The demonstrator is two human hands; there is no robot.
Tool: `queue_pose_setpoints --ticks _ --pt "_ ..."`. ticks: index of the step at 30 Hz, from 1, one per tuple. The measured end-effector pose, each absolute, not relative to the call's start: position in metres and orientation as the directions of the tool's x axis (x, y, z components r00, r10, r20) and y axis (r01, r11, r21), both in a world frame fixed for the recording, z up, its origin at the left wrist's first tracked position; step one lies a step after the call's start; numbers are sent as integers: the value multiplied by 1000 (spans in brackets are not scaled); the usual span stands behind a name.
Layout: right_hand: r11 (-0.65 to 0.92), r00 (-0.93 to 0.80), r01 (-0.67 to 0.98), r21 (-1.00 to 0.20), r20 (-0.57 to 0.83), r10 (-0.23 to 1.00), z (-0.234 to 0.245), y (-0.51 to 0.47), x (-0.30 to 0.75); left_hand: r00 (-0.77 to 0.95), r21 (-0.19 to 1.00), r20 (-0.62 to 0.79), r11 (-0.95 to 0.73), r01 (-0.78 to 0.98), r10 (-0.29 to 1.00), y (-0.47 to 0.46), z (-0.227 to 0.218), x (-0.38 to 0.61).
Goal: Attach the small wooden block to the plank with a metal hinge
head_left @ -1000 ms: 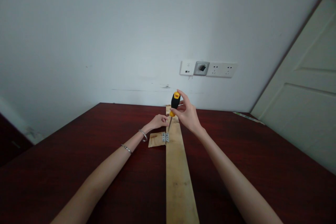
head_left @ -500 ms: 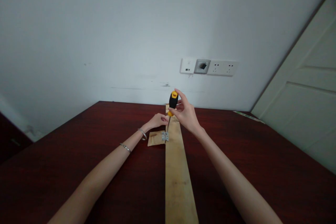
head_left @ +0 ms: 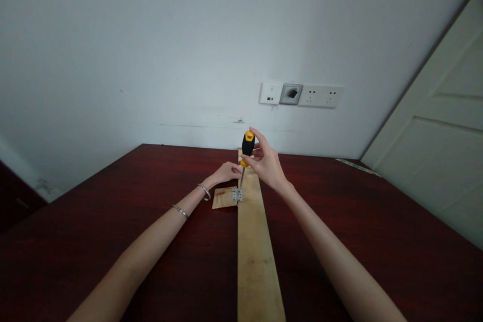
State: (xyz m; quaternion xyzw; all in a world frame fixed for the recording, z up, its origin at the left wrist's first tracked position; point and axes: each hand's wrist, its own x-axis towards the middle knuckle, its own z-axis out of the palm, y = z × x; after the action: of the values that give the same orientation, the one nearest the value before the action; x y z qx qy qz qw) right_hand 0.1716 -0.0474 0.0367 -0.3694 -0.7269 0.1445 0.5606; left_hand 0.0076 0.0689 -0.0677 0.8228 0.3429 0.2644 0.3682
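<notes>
My right hand (head_left: 268, 165) grips a screwdriver (head_left: 248, 145) with a black and yellow handle, its shaft pointing down at a metal hinge (head_left: 237, 194). The hinge joins a long wooden plank (head_left: 255, 251) to a small wooden piece (head_left: 224, 198) on its left. My left hand (head_left: 227, 172), with two bracelets on the wrist and forearm, rests by the plank's left edge near the screwdriver shaft. Its fingers are curled together, and what they hold, if anything, is hidden.
The plank lies lengthwise on a dark red wooden table (head_left: 181, 271). Behind it is a white wall with a row of sockets (head_left: 317, 96). A thin printed strip (head_left: 356, 166) lies at the back right, near a pale panelled door (head_left: 445, 146).
The screwdriver handle has tilted very slightly left with my right hand. My left hand stays in place.
</notes>
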Motion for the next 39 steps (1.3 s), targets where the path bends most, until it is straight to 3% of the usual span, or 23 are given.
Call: queue_pose_setpoints --ticks 39 --pt "688 -68 384 -617 724 687 40 -51 172 634 762 207 -529 374 745 69 -67 10"
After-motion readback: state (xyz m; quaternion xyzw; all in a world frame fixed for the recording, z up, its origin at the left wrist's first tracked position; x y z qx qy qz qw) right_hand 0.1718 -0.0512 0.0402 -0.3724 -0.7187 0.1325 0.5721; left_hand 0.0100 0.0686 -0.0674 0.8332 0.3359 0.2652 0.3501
